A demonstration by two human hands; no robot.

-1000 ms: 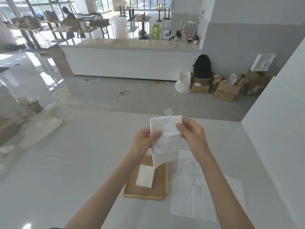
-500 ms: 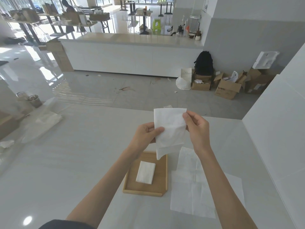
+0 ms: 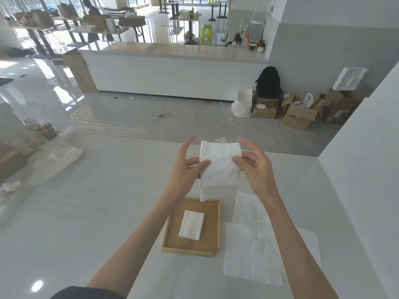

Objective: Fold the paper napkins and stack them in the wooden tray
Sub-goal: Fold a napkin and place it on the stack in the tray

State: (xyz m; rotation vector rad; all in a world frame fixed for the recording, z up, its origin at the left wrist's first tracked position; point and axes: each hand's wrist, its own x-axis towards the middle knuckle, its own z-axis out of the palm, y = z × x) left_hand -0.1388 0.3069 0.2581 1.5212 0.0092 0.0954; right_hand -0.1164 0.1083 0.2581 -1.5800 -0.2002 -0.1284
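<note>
**Napkin held up over the tray**

Nearest you, flat napkins (image 3: 259, 244) lie unfolded on the desk (image 3: 86, 212), overlapping each other, just right of the tray (image 3: 212, 231). The tray sits between your forearms, and one folded napkin (image 3: 191, 225) lies inside it, tilted a little, clear of the rims.

Above the tray's far edge you hold a half-folded napkin (image 3: 219, 169) in the air, its lower flap hanging down toward the tray without touching it. Your left hand (image 3: 185, 171) pinches its left edge between thumb and the fingers behind the paper, the index finger lifted free. Your right hand (image 3: 254, 167) pinches the right edge the same way, thumb on the front, upper fingers curled loose above.

Farther left on the desk lies a clear plastic bag (image 3: 58, 158). Beyond the desk, across the floor, stand a long white counter (image 3: 172, 76) and cardboard boxes (image 3: 300, 115) against the wall.
</note>
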